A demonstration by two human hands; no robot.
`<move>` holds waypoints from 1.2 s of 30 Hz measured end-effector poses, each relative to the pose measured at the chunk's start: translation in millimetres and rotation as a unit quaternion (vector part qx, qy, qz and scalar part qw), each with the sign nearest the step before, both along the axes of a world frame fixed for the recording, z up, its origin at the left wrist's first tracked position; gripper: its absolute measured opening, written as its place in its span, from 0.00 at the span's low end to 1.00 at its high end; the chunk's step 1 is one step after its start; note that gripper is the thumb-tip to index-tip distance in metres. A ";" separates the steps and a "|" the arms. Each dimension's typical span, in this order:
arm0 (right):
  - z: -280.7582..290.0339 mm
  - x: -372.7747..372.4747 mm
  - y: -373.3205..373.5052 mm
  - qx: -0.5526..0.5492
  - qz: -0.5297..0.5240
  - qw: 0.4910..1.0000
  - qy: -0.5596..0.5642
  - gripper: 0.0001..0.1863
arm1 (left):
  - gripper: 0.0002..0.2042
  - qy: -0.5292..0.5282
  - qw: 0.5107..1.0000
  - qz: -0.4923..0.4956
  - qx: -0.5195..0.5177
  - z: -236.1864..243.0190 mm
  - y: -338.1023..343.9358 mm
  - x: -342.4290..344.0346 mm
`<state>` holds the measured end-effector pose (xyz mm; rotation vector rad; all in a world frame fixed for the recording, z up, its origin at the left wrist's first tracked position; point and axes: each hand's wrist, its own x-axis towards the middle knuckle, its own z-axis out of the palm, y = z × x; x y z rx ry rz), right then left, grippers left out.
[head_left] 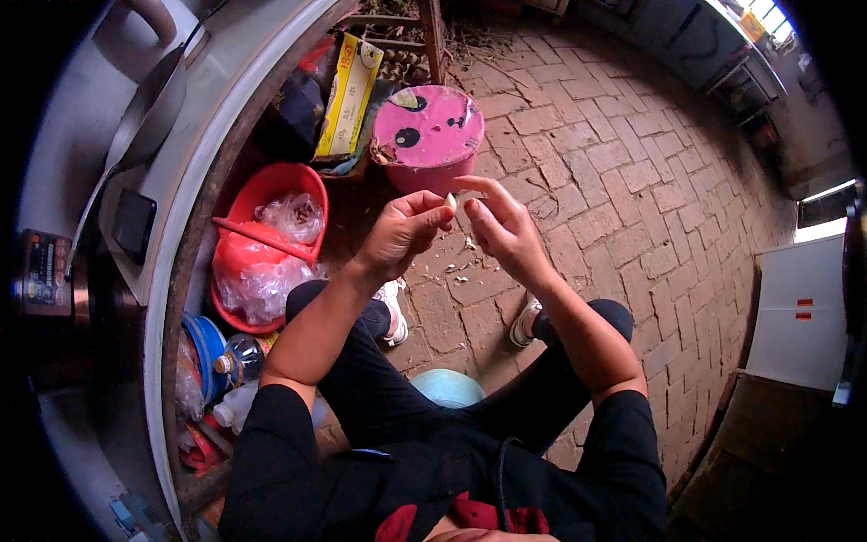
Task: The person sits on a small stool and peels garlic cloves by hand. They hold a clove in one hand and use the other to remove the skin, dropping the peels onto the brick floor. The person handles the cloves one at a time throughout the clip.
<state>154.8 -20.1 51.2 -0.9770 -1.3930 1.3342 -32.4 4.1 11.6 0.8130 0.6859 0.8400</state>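
Note:
Over the floor between my knees, my left hand (408, 228) pinches a small whitish garlic clove (451, 201) between thumb and fingertips. Close beside it on the right is my right hand (508, 233), its index finger stretched toward the clove and its thumb apart below. A pale blur shows between these two fingers, too small to make out. Whitish skin scraps (462, 279) lie scattered on the bricks beneath my hands. A pink round tub (430, 135) with a cartoon face on its lid stands just beyond them.
To my left, a red basket (316, 186) holds plastic bags, with a clear bottle (237, 359) and a blue tub (205, 348) nearer me. A yellow carton (350, 95) leans behind. A counter edge (194, 226) runs along the left. A light-blue rounded surface (447, 387) shows between my thighs.

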 end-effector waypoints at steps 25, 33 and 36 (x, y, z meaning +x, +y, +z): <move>-31.7 -9.9 2.3 -0.279 0.066 0.928 0.236 0.18 | 0.05 0.149 0.987 0.050 0.038 0.7 -1.8 2.7; -35.3 -7.5 6.0 -0.286 0.056 0.927 0.236 0.13 | 0.07 0.056 0.996 0.001 -0.069 0.2 -0.2 -1.0; -32.2 -7.3 6.4 -0.280 0.051 0.935 0.211 0.14 | 0.08 0.013 0.996 -0.027 -0.081 2.9 0.6 -1.3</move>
